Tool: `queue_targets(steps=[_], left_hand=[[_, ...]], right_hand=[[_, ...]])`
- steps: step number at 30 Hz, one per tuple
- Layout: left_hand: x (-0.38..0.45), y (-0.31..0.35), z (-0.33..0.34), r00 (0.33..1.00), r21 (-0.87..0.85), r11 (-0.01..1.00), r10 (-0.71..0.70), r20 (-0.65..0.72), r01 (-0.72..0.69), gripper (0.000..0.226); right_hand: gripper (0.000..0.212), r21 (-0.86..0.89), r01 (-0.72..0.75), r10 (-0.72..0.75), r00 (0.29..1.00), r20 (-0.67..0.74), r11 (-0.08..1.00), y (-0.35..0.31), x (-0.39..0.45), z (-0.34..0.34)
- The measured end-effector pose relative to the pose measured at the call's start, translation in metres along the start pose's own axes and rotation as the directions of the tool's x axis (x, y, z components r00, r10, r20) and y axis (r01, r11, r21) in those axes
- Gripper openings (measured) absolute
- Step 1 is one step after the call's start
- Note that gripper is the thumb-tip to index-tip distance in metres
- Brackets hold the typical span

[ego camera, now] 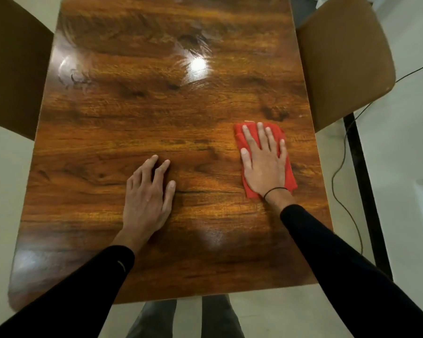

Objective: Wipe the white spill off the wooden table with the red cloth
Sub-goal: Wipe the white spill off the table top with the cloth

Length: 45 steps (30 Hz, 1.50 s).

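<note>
View from above onto a glossy, dark-grained wooden table (137, 132) that fills the centre of the frame. Right hand (264, 164): palm down with fingers spread wide, pressed flat on a folded red cloth (289, 175) at the centre right of the frame, near the table's right edge; nothing is gripped, the cloth being pinned between palm and tabletop. A thin black band (275, 190) circles the right wrist, above the cuff of a long black sleeve (340, 264). A small pale sliver (249, 121) shows at the cloth's far edge, above the fingertips; whether it is spill or part of the cloth cannot be told. Left hand (148, 196): open and empty, just below the centre of the frame, fingers loosely spread and slightly bent, fingertips on or just above the bare wood, well apart from the cloth; a second black sleeve (71, 296) runs to the lower left corner. Whitish smeared streaks (197, 43) lie in the upper centre of the table, beside a bright round light reflection (198, 64), and fainter streaks (72, 75) appear at the upper left, both well apart from the cloth. Brown chairs stand at the upper left (12, 67) and upper right (344, 59), and a black cable (340, 167) trails over the pale floor at the right.
</note>
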State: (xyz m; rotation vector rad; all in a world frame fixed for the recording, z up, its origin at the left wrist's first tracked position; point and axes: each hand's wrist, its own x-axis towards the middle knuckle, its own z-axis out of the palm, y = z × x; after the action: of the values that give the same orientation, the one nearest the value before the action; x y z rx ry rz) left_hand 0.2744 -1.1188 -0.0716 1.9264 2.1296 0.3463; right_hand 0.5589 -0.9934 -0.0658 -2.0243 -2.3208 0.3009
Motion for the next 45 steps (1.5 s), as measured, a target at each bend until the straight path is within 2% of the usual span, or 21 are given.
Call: queue_targets(steps=[2,5,7,8,10,12,14,19,21,24,25,27,31,34,37,40,45], left_hand=[[0.001,0.001,-0.001,1.000,0.028,1.000,0.001,0.010,-0.002,0.057],[0.001,0.002,-0.001,1.000,0.049,0.999,-0.003,0.012,0.003,0.059],[0.002,0.003,-0.001,1.000,0.052,0.999,-0.005,0.011,0.005,0.059],[0.003,0.003,-0.001,1.000,0.055,0.998,-0.004,0.009,0.004,0.059],[0.004,0.003,-0.001,1.000,0.059,0.998,-0.006,0.009,0.005,0.058],[0.004,0.004,-0.001,1.000,0.059,0.998,-0.008,0.006,0.008,0.057],[0.004,0.005,-0.001,1.000,0.062,0.998,-0.013,0.008,0.013,0.056],[0.006,0.008,-0.003,0.999,0.050,0.998,-0.031,0.029,0.030,0.057],[0.006,0.006,-0.002,0.999,0.046,0.999,-0.025,0.034,0.023,0.058],[0.005,0.004,-0.001,0.999,0.039,0.999,-0.013,0.037,0.012,0.058],[0.005,0.004,-0.001,0.999,0.035,0.999,-0.012,0.036,0.011,0.058],[0.006,0.004,-0.002,0.999,0.031,0.999,-0.013,0.037,0.012,0.058],[0.004,0.005,-0.002,0.999,0.039,0.999,-0.019,0.043,0.017,0.058],[0.006,0.005,-0.003,0.998,0.036,0.999,-0.025,0.053,0.023,0.060],[0.007,0.005,-0.004,0.997,0.042,0.999,-0.031,0.065,0.028,0.059],[0.007,0.004,-0.003,0.997,0.050,0.998,-0.030,0.066,0.027,0.058],[0.007,0.003,0.002,0.997,0.051,0.998,-0.041,0.062,0.037,0.059]], right_hand=[[0.064,0.042,-0.192,0.194,0.980,-0.040,0.981,-0.002,-0.008,0.002],[0.069,0.119,-0.475,0.486,0.870,-0.084,0.872,-0.018,-0.039,0.010],[0.070,0.150,-0.561,0.577,0.811,-0.102,0.814,-0.037,-0.062,0.018],[0.069,0.149,-0.559,0.576,0.810,-0.111,0.815,-0.047,-0.070,0.021],[0.069,0.107,-0.439,0.450,0.885,-0.117,0.892,-0.064,-0.081,0.028],[0.069,0.045,-0.149,0.153,0.984,-0.092,0.988,-0.071,-0.090,0.035],[0.069,0.017,0.112,-0.111,0.992,-0.054,0.994,-0.069,-0.103,0.039],[0.066,0.015,0.430,-0.429,0.898,0.101,0.903,-0.025,-0.145,0.034],[0.066,-0.016,0.561,-0.551,0.818,0.165,0.828,0.005,-0.147,0.028],[0.067,-0.038,0.734,-0.700,0.662,0.267,0.678,0.048,-0.125,0.015],[0.067,-0.027,0.753,-0.716,0.636,0.286,0.658,0.060,-0.112,0.011],[0.066,-0.033,0.729,-0.692,0.662,0.289,0.684,0.072,-0.079,0.002],[0.064,-0.081,0.512,-0.495,0.853,0.164,0.855,0.053,-0.001,-0.010],[0.064,-0.075,0.387,-0.378,0.919,0.110,0.919,0.010,0.039,-0.008],[0.065,-0.058,0.359,-0.353,0.931,0.095,0.931,-0.031,0.044,0.000],[0.068,-0.021,0.428,-0.424,0.900,0.099,0.904,-0.053,0.009,0.007],[0.068,0.063,0.523,-0.526,0.838,0.146,0.850,-0.035,-0.094,0.016]])
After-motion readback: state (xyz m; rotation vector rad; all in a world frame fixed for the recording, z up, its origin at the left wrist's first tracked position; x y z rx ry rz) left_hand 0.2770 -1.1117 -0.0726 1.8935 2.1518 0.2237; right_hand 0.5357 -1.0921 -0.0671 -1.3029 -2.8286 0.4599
